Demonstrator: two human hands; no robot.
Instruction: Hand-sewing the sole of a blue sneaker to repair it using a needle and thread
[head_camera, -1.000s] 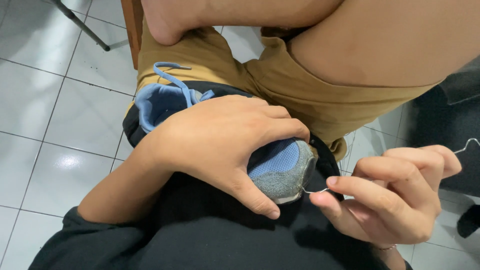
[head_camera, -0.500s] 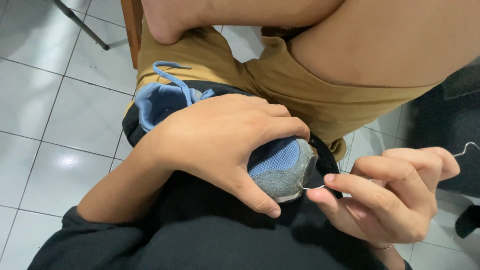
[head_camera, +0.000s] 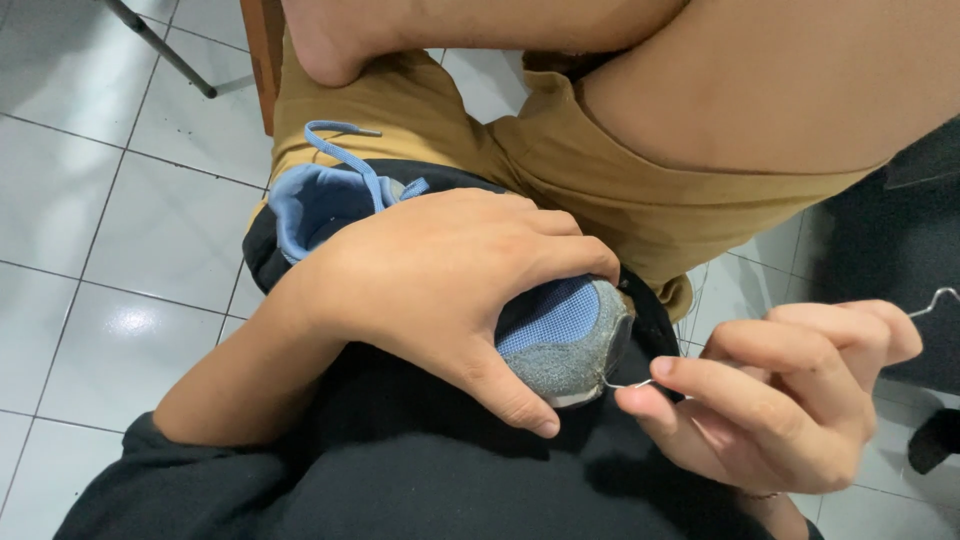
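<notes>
Head cam: left hand (head_camera: 440, 290) clasps blue shoe (head_camera: 555, 335) on lap; right hand (head_camera: 780, 400) pinches curved needle (head_camera: 625, 383) at toe.

No packages, labels, signs or screens show in this view.
</notes>
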